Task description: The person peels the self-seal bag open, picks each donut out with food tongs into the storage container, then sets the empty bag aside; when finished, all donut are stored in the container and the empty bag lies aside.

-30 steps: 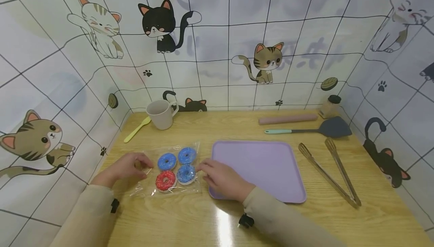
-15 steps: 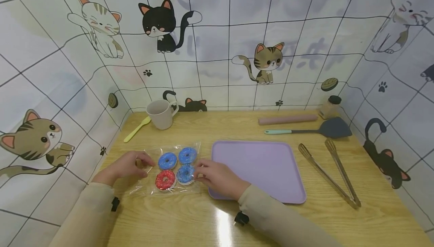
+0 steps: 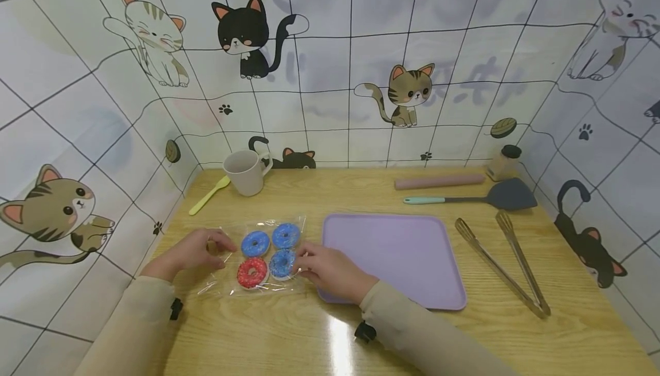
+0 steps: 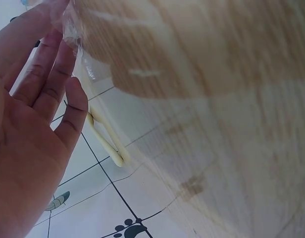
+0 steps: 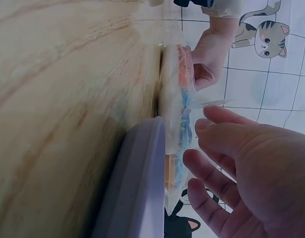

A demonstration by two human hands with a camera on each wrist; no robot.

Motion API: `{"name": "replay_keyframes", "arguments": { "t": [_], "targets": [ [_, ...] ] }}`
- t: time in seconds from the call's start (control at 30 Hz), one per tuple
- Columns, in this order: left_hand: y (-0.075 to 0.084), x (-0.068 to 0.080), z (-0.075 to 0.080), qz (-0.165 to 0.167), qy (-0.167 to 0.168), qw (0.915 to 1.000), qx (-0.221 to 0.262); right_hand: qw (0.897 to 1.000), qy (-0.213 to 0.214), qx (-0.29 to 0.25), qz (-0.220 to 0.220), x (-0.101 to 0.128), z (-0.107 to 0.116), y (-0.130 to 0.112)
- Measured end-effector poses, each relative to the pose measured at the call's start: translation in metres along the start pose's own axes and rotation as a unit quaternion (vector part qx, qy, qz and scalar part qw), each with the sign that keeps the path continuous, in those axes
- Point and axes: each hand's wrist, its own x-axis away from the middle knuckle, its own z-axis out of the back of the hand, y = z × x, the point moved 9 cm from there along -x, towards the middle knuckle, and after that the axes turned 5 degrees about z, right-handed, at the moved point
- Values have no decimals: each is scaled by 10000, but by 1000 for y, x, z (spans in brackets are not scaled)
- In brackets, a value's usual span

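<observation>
A clear plastic bag lies flat on the table with one red doughnut and three blue doughnuts inside. At its left edge, my left hand holds the film between thumb and fingers; in the left wrist view, crinkled plastic meets the fingertips. My right hand is over the bag's right side, beside the lower right blue doughnut. Its thumb and forefinger pinch the film in the right wrist view, while the other fingers stay loosely bent.
A lilac tray lies right of the bag, under the right hand's wrist. Behind stand a mug and a yellow spoon. Rightward lie metal tongs, a spatula, a pink rolling pin and a jar.
My right hand has moved slightly left, its fingers now over the edge of the lower right blue doughnut. The left hand has barely shifted, and the bag stays nearly in place.
</observation>
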Motion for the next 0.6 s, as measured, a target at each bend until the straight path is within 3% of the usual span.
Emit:
{"name": "replay_keyframes", "arguments": {
  "t": [0.27, 0.6],
  "targets": [
    [5, -1, 1, -22, -65, 10000, -21, 9997, -249, 81, -27, -7, -7, -1],
    [8, -3, 2, -29, -90, 9999, -127, 9996, 88, 238, -147, -4, 4, 1]
  ]
}}
